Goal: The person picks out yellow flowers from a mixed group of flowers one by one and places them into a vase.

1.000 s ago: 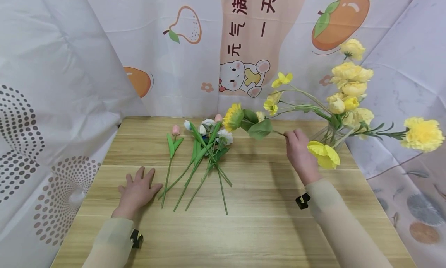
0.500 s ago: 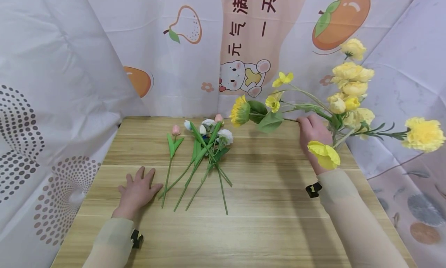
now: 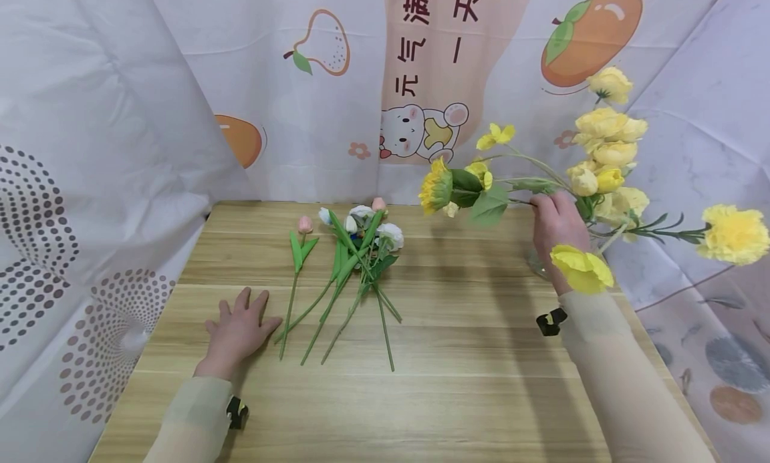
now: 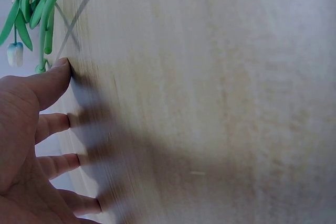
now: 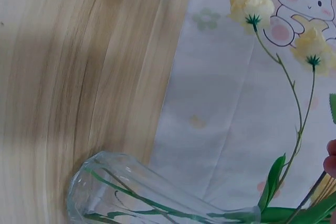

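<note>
In the head view my left hand [image 3: 237, 333] rests on the table with fingers spread, its thumb close to the stem of a pink tulip [image 3: 295, 269]. The left wrist view shows those fingers against the wood. My right hand [image 3: 559, 229] pinches the stem of a yellow sunflower [image 3: 436, 186] with green leaves, its head pointing left. The stem's lower end crosses near the mouth of a clear glass vase [image 5: 131, 187], which is mostly hidden in the head view. Whether the end is inside cannot be told. Several yellow flowers [image 3: 601, 125] stand in the vase.
Left of centre on the wooden table [image 3: 445, 396], a loose pile of white flowers [image 3: 390, 236] and tulips lies with crossed stems. A printed curtain [image 3: 325, 135] hangs behind the table. A yellow carnation [image 3: 735, 234] leans far out to the right.
My right hand has moved right and slightly back with the sunflower, to the vase's mouth. A low yellow poppy has shifted right. My left hand stays in place.
</note>
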`<state>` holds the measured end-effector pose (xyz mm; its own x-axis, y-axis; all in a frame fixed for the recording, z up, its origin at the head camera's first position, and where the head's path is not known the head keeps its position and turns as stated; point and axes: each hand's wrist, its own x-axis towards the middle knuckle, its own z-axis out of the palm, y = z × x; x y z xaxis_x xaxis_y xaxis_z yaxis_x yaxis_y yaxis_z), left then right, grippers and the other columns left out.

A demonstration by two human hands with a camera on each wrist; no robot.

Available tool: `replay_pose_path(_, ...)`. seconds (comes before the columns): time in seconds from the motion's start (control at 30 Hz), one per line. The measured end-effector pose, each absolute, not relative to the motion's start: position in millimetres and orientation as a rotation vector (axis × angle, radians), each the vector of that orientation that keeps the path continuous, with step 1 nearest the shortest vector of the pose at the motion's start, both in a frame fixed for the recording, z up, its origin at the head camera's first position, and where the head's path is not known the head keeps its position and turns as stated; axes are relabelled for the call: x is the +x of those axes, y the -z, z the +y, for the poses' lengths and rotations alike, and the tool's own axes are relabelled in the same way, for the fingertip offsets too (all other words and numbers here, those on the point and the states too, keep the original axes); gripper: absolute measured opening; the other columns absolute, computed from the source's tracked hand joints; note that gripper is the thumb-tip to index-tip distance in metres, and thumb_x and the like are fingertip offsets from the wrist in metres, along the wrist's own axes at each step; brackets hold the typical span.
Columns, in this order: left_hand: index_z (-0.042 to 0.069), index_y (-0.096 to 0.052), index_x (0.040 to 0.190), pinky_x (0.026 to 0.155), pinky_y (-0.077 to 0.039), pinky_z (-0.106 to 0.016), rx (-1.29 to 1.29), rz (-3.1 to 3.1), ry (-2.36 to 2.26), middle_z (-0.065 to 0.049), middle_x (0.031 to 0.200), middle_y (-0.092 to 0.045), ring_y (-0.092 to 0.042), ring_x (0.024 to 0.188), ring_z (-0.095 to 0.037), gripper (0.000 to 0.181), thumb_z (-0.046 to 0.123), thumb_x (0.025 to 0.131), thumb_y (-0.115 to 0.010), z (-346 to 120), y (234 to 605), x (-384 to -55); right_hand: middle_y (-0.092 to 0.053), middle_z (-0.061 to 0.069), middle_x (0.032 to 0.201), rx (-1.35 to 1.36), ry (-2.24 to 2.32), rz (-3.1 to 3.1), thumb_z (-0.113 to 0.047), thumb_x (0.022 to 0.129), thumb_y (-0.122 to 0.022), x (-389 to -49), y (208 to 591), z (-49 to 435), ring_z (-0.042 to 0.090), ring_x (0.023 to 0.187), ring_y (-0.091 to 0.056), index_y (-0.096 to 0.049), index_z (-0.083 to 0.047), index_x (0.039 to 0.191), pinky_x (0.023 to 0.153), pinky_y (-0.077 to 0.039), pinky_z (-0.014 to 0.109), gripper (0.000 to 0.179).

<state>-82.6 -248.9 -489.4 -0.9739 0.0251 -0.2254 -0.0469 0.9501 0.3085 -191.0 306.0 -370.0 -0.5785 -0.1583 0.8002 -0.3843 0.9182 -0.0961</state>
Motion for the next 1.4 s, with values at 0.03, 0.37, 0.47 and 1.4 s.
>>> replay_pose_path(0.03, 0.008, -0.038, 0.156, 0.091, -0.019, -0.093, -0.016, 2.875, -0.463, -0.034, 0.16, -0.022, -0.014, 0.135, -0.076, 0.073, 0.052, 0.101, -0.057, -249, 489, -82, -0.059, 0.022, 0.094, 0.377, -0.335, -2.186, -0.008, 0.105, -0.056, -192, 370, 308, 0.043, 0.085, -0.06, -0.068, 0.003, 0.106, 0.073, -0.051, 0.056, 0.016)
replay_pose_path(0.37, 0.008, -0.037, 0.156, 0.093, -0.017, -0.093, -0.029, 2.867, -0.475, -0.033, 0.161, -0.02, -0.012, 0.137, -0.075, 0.073, 0.051, 0.101, -0.058, -248, 489, -82, -0.06, 0.026, 0.093, 0.229, -0.378, -2.165, -0.003, 0.101, -0.062, -193, 370, 321, 0.047, 0.079, -0.061, -0.066, 0.006, 0.1, 0.069, -0.051, 0.06, 0.01)
replay_pose_path(0.47, 0.008, -0.037, 0.156, 0.092, -0.016, -0.093, -0.031, 2.865, -0.481, -0.034, 0.161, -0.019, -0.011, 0.137, -0.075, 0.073, 0.051, 0.101, -0.058, -248, 489, -81, -0.06, 0.027, 0.095, 0.181, -0.39, -2.179, -0.005, 0.101, -0.062, -194, 370, 327, 0.049, 0.082, -0.06, -0.066, 0.005, 0.101, 0.069, -0.05, 0.063, 0.011)
replay_pose_path(1.4, 0.002, -0.042, 0.153, 0.106, -0.025, -0.08, -0.049, 2.91, -0.594, -0.032, 0.158, -0.029, -0.024, 0.142, -0.062, 0.063, 0.038, 0.104, -0.055, -243, 472, -87, -0.053, 0.033, 0.11, -0.382, -0.557, -2.3, -0.016, 0.102, -0.055, -186, 394, 361, 0.054, 0.108, -0.049, -0.064, 0.012, 0.101, 0.098, -0.035, 0.063, 0.029)
